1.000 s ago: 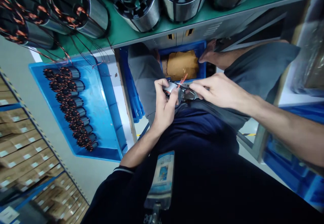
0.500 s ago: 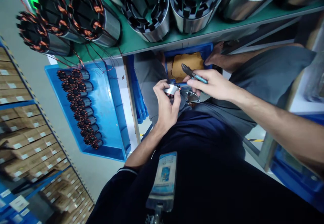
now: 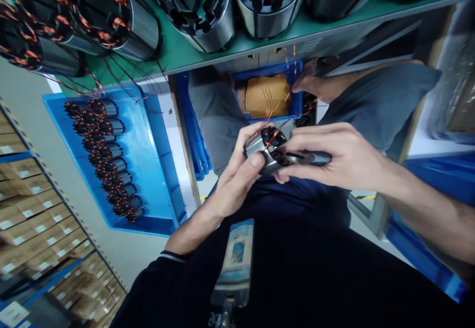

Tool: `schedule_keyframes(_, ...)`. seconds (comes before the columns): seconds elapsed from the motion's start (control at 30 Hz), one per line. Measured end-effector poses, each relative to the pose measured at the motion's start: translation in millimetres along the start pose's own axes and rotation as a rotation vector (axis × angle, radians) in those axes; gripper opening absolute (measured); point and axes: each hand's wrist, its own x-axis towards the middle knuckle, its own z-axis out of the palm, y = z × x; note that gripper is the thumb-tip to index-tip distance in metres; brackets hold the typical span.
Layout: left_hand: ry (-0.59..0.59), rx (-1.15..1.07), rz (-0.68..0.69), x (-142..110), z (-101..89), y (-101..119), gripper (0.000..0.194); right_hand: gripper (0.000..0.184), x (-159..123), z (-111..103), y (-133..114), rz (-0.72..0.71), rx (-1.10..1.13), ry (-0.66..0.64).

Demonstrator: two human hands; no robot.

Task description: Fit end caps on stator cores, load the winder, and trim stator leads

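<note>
My left hand [image 3: 237, 179] is closed round a small steel stator [image 3: 261, 146] with copper windings, held above my lap. Thin copper wire ends [image 3: 282, 115] stick up and away from it. My right hand [image 3: 343, 157] is closed on the handle of small pliers [image 3: 309, 158], whose jaws meet the stator's open end.
A blue tray [image 3: 152, 169] at the left holds a row of several wound stators [image 3: 102, 157]. A green bench [image 3: 193, 51] above carries larger stators [image 3: 200, 6]. Below it stands a blue bin with brown paper [image 3: 265, 94]. Cardboard boxes [image 3: 25, 219] fill shelves at far left.
The right hand brought the pliers down from above to the stator's end. The left hand raised and turned the stator, so its windings and wire ends now show.
</note>
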Motion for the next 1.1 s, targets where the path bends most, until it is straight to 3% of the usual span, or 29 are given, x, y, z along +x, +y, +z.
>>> schedule_keyframes(0.17,0.073,0.084,0.142,0.3,9.5,3.0,0.063,0.054,-24.5,-1.6,-25.6,0.132,-0.312,0.053)
schedule_keyframes(0.3,0.042,-0.023,0.163,1.6,11.0,0.4,0.061,0.069,-38.1,2.3,-34.3,0.145,-0.422,0.073)
schedule_keyframes(0.47,0.027,0.041,0.181,3.0,13.6,1.1,0.062,0.068,-41.0,7.5,-39.1,0.158,-0.444,0.089)
schedule_keyframes(0.67,0.016,-0.040,0.215,4.0,13.5,2.5,0.062,0.075,-40.9,6.2,-41.4,0.209,-0.442,0.092)
schedule_keyframes(0.83,0.014,0.058,0.245,5.1,15.9,1.4,0.061,0.077,-39.5,6.7,-43.0,0.158,-0.539,0.118)
schedule_keyframes(0.93,0.061,0.104,0.241,5.9,19.0,-0.3,0.063,0.066,-39.8,6.5,-38.1,0.139,-0.642,0.166)
schedule_keyframes(1.1,0.212,-0.075,0.165,12.5,28.8,-1.8,0.047,0.059,-33.1,4.8,-22.7,0.146,-0.464,0.138)
